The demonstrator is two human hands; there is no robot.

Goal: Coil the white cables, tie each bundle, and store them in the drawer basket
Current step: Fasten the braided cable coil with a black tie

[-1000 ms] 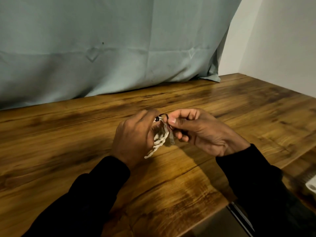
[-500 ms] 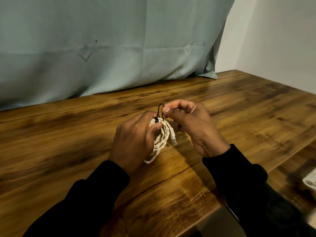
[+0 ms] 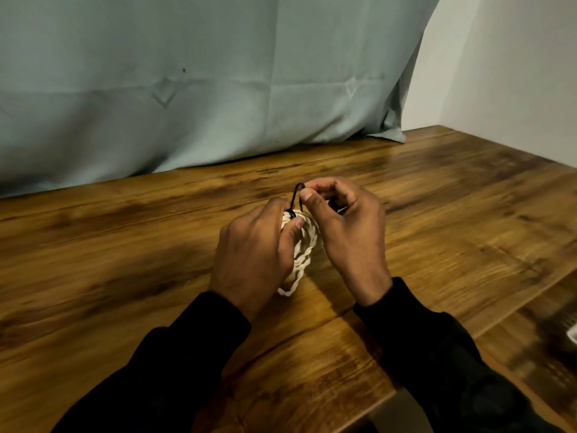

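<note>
Your left hand (image 3: 253,248) sat knuckles up above wooden table (image 3: 125,260), fingers curled round white cable coil (image 3: 301,251), thumb pressed on its top. Coil hung between your hands, lowest loop just above table. Your right hand (image 3: 346,232) was right of coil, thumb and forefinger pinching black tie (image 3: 296,196) looped up from coil top. Counted: two hands, one coil, one tie.

wooden desk (image 3: 125,276), dark-streaked grain, seams running across its top; a pale blue cloth (image 3: 387,135) hangs behind, its lower corner resting on the far edge.
</note>
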